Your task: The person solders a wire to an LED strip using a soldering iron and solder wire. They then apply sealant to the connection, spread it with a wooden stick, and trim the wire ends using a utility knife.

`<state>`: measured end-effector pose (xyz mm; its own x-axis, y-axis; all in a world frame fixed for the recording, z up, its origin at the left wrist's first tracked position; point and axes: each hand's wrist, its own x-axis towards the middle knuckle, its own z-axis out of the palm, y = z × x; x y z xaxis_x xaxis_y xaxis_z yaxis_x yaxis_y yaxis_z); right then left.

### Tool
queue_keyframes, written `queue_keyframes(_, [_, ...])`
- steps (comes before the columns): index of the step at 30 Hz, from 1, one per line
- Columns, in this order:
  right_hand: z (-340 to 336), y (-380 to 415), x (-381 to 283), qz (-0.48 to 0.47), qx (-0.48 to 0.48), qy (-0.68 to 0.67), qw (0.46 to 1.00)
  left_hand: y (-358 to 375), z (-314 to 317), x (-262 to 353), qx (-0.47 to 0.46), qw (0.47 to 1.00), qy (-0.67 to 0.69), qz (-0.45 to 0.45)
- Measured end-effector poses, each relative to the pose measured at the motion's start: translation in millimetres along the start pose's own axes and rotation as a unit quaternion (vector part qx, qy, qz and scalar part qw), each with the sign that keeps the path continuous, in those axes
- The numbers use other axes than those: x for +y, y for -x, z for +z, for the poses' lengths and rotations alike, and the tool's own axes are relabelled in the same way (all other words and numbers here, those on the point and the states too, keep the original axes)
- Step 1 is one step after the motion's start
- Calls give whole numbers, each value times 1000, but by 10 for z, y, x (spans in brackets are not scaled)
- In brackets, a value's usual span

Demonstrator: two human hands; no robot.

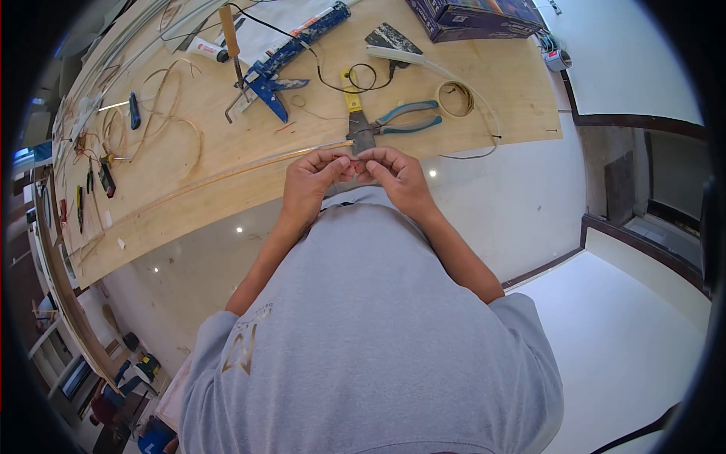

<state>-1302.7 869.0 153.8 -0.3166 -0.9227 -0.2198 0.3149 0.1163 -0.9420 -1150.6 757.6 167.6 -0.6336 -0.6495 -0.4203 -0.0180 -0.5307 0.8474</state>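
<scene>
Both of my hands meet just off the table's front edge, fingertips nearly touching. My left hand (314, 180) and my right hand (398, 180) are closed in pinches on a small red piece (355, 164) that looks like wire; its ends are hidden by the fingers. A long, thin orange-tan strip (253, 160) runs along the table edge up to near my left hand. Right beyond the fingers lie pliers with teal handles (404, 112), their dark head beside a yellow-handled tool (350, 89).
On the wooden table (249, 136) lie a blue caulking gun (281, 60), a wooden-handled tool (229, 32), a scraper (392, 36), a coiled strip (456, 100), a purple box (476, 17) and a blue cutter (134, 111). Loose wires and several hand tools lie at left.
</scene>
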Motion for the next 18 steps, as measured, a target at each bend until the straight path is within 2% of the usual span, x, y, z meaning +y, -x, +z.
queue_keyframes(3, [21, 2, -8, -8, 9, -51, 999, -10, 7, 8, -3, 1000, 9, 2])
queue_keyframes(6, [11, -5, -1, -11, 11, -45, 999, -31, 9, -1, -10, 1000, 6, 7])
queue_keyframes(9, [-1, -8, -20, -19, 28, 114, 993, -57, -57, -16, -45, 989, -138, 3])
queue_keyframes(12, [-15, 15, -69, -130, 19, 284, 950, 41, 41, 114, -56, 959, -278, 25])
queue_keyframes(15, [-17, 49, -84, -112, 16, 254, 961, 37, 11, 78, -61, 966, -252, -27])
queue_keyframes(18, [-95, 94, -33, -92, -9, 245, 965, 83, 28, -60, -69, 964, -254, -36])
